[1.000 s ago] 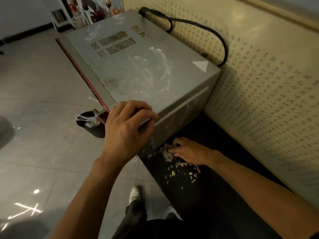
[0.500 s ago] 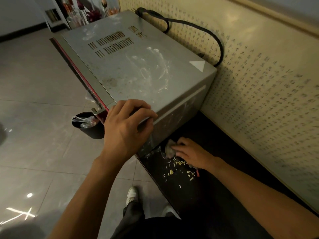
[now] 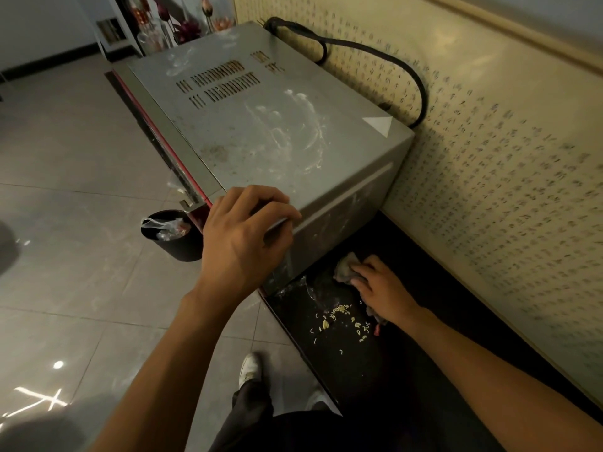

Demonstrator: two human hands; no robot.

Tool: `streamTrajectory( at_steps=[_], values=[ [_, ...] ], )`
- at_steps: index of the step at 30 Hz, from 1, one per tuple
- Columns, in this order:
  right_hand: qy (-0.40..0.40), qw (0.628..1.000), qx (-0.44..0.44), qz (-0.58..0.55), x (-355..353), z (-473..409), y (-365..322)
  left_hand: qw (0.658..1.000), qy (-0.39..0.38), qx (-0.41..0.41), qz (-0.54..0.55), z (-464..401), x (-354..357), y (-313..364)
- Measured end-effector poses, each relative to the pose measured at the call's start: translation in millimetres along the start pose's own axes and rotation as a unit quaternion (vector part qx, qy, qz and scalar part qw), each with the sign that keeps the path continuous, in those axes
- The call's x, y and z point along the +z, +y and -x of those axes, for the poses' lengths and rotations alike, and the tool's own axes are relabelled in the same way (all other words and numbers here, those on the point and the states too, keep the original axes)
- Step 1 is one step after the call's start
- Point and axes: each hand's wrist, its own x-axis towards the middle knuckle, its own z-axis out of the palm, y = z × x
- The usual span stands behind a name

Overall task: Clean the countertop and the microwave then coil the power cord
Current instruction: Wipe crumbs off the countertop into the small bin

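Black tabletop (image 3: 408,370) against a patterned wall | left hand (image 3: 241,236) gripped the microwave (image 3: 261,135) corner, seemingly steadying it | right hand (image 3: 381,288) pressed a clutched cloth (image 3: 346,267) beside scattered crumbs (image 3: 339,318) | power cord (image 3: 375,57) uncoiled behind.

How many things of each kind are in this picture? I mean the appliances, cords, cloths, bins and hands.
Microwave: 1
Power cord: 1
Cloth: 1
Bin: 1
Hands: 2, left hand and right hand
Total: 6
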Motion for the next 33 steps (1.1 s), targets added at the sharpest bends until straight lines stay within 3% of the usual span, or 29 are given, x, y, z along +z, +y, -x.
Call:
streamTrajectory(
  at_steps=[8, 11, 16, 25, 33],
  values=[
    [-0.089, 0.996, 0.004, -0.018, 10, 24, -27, 1.000, 0.001, 0.002, 0.000, 0, 0, 0],
    [-0.036, 0.998, 0.043, -0.006, -3, 21, -18, 1.000, 0.004, 0.008, 0.004, 1, 0, 0],
    [0.040, 0.977, 0.211, -0.016, -11, 55, 12, 1.000, 0.014, 0.006, 0.009, 2, 2, -1],
    [0.136, 0.947, 0.285, -0.066, 34, 82, -44, 0.999, 0.027, 0.009, 0.023, 6, 5, -5],
    [0.169, 0.928, 0.312, -0.117, 38, 71, -79, 0.999, 0.037, 0.014, 0.032, 6, 3, -2]
  ],
)
